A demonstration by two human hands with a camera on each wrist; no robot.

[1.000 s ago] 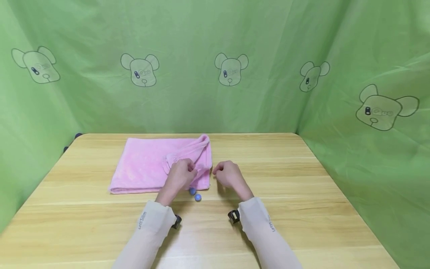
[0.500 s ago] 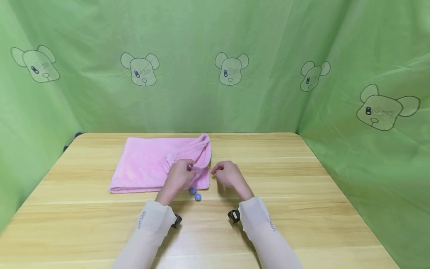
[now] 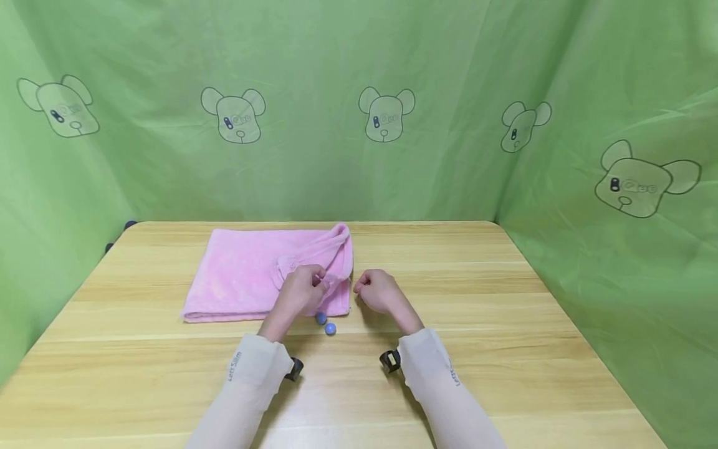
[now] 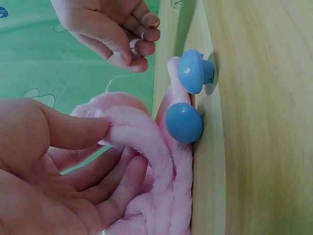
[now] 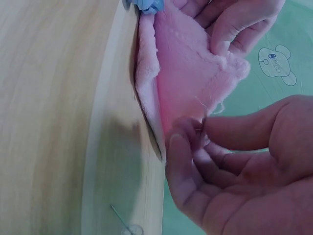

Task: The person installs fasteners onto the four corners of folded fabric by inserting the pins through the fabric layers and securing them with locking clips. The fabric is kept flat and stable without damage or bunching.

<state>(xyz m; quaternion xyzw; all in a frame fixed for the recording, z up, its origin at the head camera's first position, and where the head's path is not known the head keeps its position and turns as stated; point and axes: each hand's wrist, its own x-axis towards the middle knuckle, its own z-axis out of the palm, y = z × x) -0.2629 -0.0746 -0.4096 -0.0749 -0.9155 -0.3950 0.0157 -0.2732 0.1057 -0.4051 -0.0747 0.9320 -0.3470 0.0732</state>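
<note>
- The pink cloth (image 3: 241,268) lies folded on the table, left of its middle as the person sits, with a flap raised off the lower layer at its right end.
- The left hand (image 3: 305,288) pinches the edge of that flap between thumb and fingers. I'd keep this grip steady and the edge lightly taut, since plush this soft would probably sag or bunch.
- A loose thread (image 5: 221,105) trails from the raised edge toward the other hand; best not to tug it carelessly, as it could catch.
- The right hand (image 3: 379,290), just beyond the cloth's right side, has thumb and finger together on a small thin thing (image 5: 202,128). From here I can't tell what it is. So fine a piece wants a light pinch near its end and small, slow movements, with the left fingertips out of its path.
- Two blue knobs, one (image 3: 321,318) at the cloth's near edge and the other (image 3: 330,328) a little closer to the person, stand where a sleeve or dragged cloth might knock them.
- On the bare wooden table (image 3: 477,374), the right wrist view shows a pin-like thing (image 5: 121,219); worth minding when that hand lowers.
- Behind hangs a green curtain (image 3: 308,174).
</note>
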